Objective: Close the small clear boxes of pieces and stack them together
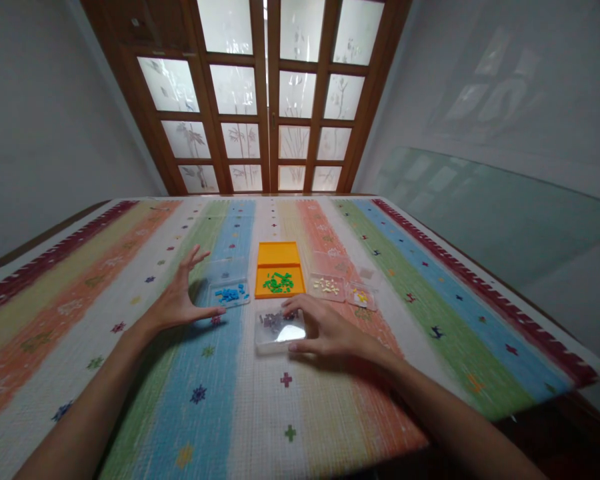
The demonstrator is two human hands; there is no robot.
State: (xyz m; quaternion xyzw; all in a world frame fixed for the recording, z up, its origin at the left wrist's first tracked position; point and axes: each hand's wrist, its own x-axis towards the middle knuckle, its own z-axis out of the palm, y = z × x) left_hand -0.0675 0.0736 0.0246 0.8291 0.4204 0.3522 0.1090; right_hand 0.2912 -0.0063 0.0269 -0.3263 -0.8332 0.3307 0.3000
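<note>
My right hand [325,330] rests on the right side of a clear plastic box [279,331] holding several dark purple pieces, with its fingers curled round the box's edge. My left hand [183,297] hovers open with spread fingers just left of a clear box of blue pieces [229,293]. An open orange box [279,270] with green pieces sits behind the clear box. To its right are a clear box of pale yellow pieces [326,287] and a small clear box with yellow pieces [363,297].
All boxes lie on a striped, multicoloured mat [300,400] covering the table. A wooden door with frosted glass panes [267,100] stands beyond the far edge. A glass sheet [505,213] leans along the right wall.
</note>
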